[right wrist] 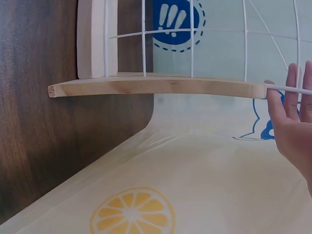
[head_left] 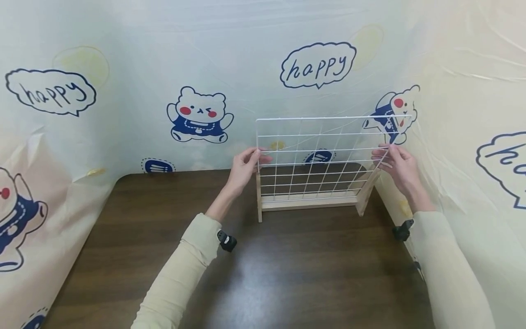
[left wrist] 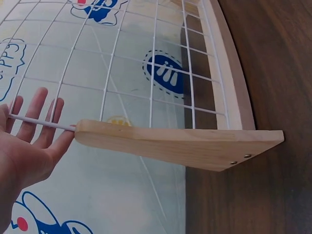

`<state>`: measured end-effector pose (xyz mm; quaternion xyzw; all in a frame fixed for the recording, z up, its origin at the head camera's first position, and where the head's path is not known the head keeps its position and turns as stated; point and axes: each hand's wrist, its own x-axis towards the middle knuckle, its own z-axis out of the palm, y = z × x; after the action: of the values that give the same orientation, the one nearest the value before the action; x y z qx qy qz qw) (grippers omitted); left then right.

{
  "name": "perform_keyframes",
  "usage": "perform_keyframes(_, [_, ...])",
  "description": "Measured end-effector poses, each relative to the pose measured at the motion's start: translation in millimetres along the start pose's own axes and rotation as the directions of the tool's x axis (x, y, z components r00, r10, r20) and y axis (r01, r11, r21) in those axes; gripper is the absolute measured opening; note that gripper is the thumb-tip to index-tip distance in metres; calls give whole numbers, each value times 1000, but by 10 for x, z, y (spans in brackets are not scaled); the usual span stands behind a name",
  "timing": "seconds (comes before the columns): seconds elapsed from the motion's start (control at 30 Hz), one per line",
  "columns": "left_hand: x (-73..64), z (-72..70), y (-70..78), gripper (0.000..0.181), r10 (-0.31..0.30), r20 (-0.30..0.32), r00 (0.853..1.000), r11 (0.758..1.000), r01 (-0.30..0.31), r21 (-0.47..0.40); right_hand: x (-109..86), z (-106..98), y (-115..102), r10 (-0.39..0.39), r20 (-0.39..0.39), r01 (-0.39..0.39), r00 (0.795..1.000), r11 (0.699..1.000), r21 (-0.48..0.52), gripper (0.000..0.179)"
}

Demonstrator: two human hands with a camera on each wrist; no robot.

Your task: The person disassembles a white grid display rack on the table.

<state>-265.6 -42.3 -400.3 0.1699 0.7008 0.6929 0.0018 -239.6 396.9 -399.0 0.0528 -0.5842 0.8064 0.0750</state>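
A white wire grid panel [head_left: 328, 118] stands upright in a pale wooden stand [head_left: 310, 203] on the brown table. My left hand [head_left: 242, 171] pinches the panel's left edge wire, just above the wooden side piece. In the left wrist view, the fingers of that hand [left wrist: 34, 141] reach behind the wire and the thumb is partly cut off. On the opposite side my right hand [head_left: 402, 171] holds the right edge wire between thumb and fingers. The right wrist view shows the little finger of this hand [right wrist: 292, 124] close to the top of the wooden side piece [right wrist: 161, 87].
Dark brown wood-grain table [head_left: 164, 256] lies under the stand. A printed cloth [head_left: 246, 55] with bears and "happy" bubbles hangs behind and along both sides, close behind the panel. Small black devices [head_left: 227, 241] are worn on both wrists.
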Motion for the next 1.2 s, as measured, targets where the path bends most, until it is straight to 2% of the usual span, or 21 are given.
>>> perform_keyframes(0.17, [15,-32,21,33,-24,39,999,999,25,-24,-11,-2,-49,30,28,-29,999,999,-45,28])
perform_keyframes(0.33, [21,-36,50,34,-30,50,998,999,31,-23,-8,6,-69,48,44,-45,998,997,-68,29])
perform_keyframes(0.67, [34,-25,86,40,-41,43,998,999,42,-26,-2,18,-96,61,52,-60,997,998,-25,27])
perform_keyframes(1.0, [27,-7,96,32,-29,24,999,999,30,-41,6,34,-125,116,6,-115,993,991,-64,29])
perform_keyframes(1.2, [39,11,95,33,-28,12,1000,999,28,-35,13,56,-135,117,3,-116,993,992,-49,30])
